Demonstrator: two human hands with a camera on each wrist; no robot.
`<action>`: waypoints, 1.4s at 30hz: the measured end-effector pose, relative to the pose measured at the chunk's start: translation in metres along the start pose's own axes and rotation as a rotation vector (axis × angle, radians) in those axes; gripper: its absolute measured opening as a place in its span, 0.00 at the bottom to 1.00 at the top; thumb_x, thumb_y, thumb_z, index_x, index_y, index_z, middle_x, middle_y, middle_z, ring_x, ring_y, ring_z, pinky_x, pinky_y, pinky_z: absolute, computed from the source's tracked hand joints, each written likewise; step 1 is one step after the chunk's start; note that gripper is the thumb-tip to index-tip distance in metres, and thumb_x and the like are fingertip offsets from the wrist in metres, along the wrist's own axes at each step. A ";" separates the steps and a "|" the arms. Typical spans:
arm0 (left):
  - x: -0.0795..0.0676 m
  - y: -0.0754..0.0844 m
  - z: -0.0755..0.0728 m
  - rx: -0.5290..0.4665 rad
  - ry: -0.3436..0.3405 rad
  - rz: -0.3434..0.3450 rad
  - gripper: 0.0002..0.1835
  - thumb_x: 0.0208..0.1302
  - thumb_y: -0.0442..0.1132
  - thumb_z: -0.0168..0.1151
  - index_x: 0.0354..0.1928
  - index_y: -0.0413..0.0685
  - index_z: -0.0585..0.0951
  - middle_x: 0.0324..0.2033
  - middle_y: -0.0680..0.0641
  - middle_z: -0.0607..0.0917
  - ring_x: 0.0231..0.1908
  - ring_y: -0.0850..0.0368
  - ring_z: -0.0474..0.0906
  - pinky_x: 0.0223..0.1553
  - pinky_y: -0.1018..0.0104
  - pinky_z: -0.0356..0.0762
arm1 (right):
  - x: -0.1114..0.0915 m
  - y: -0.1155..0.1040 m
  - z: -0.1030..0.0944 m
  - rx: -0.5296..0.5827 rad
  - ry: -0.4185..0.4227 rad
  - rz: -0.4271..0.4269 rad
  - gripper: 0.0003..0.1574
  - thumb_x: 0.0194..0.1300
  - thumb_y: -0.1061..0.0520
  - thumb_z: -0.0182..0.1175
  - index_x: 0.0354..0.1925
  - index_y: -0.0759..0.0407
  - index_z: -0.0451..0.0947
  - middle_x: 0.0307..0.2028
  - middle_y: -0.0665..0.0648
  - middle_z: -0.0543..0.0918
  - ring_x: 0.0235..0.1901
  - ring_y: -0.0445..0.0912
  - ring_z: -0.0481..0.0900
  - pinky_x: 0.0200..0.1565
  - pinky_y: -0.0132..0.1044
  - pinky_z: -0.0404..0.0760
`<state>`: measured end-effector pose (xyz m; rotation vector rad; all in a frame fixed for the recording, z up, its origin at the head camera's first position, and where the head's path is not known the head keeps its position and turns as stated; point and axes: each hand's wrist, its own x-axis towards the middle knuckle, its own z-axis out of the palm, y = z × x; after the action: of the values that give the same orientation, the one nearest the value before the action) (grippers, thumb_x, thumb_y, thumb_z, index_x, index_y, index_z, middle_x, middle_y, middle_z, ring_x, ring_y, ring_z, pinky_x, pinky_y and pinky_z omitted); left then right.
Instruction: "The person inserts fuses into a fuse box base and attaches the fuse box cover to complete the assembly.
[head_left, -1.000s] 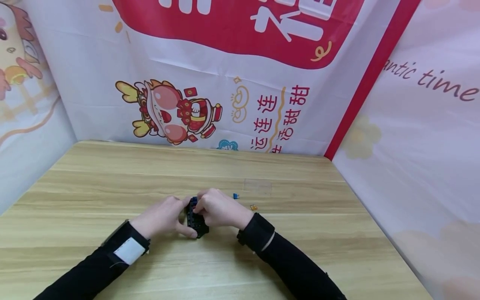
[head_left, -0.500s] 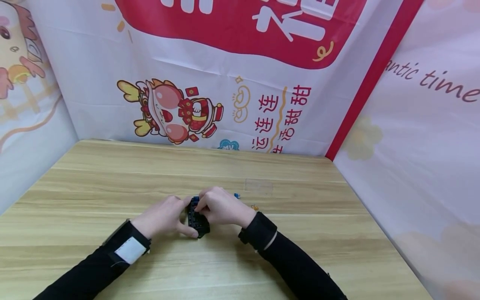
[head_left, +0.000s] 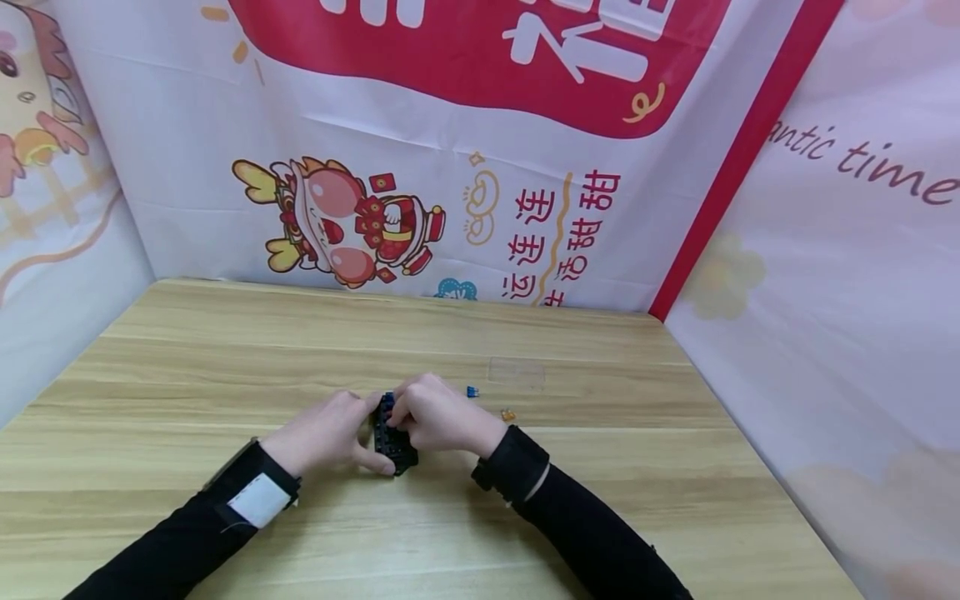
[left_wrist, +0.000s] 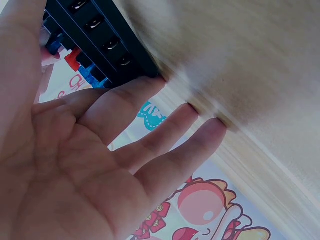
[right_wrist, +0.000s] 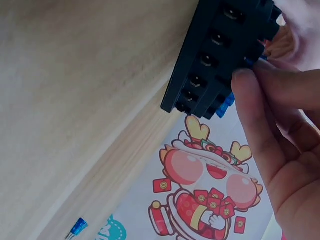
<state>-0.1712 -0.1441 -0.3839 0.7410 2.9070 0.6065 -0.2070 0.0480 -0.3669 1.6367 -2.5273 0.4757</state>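
Observation:
A black fuse block [head_left: 395, 446] lies lengthwise on the table, with metal terminals along its side. My left hand [head_left: 333, 433] grips it by its ends, thumb at the near end and forefinger at the far end. Blue [left_wrist: 90, 76] and red [left_wrist: 73, 59] blade fuses stand in its far slots. Over the block's top, my right hand [head_left: 442, 417] pinches a small blade fuse [right_wrist: 254, 56] at a slot, mostly hidden by the fingertips. To the right of the block lie a loose blue blade fuse [head_left: 472, 392] and an orange blade fuse [head_left: 507, 414].
A flat, clear plastic piece [head_left: 517, 372] lies behind the loose fuses. The wooden table [head_left: 225, 350] ends at a printed cloth backdrop [head_left: 187, 208]. Another printed cloth [head_left: 840, 333] hangs along the right side.
Both hands stay at the fuse block in nearly the same pose. The whole head view shifts slightly; the loose fuses lie where they were.

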 end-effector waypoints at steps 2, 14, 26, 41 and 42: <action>-0.001 -0.001 0.000 0.000 0.001 0.002 0.39 0.38 0.65 0.72 0.47 0.46 0.75 0.19 0.54 0.67 0.21 0.62 0.63 0.21 0.68 0.57 | 0.001 -0.002 0.000 0.003 0.005 0.010 0.12 0.50 0.71 0.63 0.31 0.57 0.86 0.30 0.46 0.79 0.30 0.33 0.73 0.36 0.19 0.68; -0.001 -0.002 0.001 -0.004 0.007 0.000 0.39 0.38 0.65 0.73 0.48 0.48 0.76 0.18 0.56 0.65 0.19 0.63 0.61 0.20 0.69 0.55 | 0.003 0.001 0.002 0.046 0.025 -0.027 0.14 0.46 0.74 0.61 0.28 0.58 0.86 0.26 0.46 0.77 0.25 0.34 0.68 0.31 0.20 0.67; -0.003 -0.004 0.001 -0.017 0.003 -0.006 0.39 0.38 0.65 0.73 0.48 0.47 0.75 0.17 0.55 0.65 0.18 0.63 0.60 0.20 0.69 0.55 | 0.007 -0.001 0.004 0.059 0.011 0.028 0.14 0.45 0.74 0.62 0.26 0.58 0.85 0.26 0.46 0.77 0.26 0.34 0.71 0.32 0.19 0.68; 0.000 -0.001 0.000 0.000 -0.008 -0.018 0.41 0.37 0.66 0.73 0.50 0.46 0.76 0.18 0.55 0.66 0.19 0.63 0.61 0.21 0.68 0.55 | 0.006 0.002 0.003 0.061 -0.025 0.060 0.14 0.46 0.72 0.62 0.28 0.57 0.86 0.28 0.45 0.79 0.28 0.33 0.73 0.34 0.19 0.69; 0.000 0.000 0.000 0.000 -0.008 -0.015 0.41 0.37 0.66 0.73 0.49 0.46 0.76 0.18 0.55 0.66 0.20 0.62 0.61 0.21 0.68 0.56 | 0.006 0.003 0.003 0.059 -0.029 0.053 0.14 0.47 0.72 0.62 0.28 0.56 0.86 0.27 0.45 0.79 0.28 0.33 0.73 0.34 0.19 0.69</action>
<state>-0.1711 -0.1443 -0.3840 0.7190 2.9024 0.6001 -0.2116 0.0431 -0.3685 1.6106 -2.6079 0.5411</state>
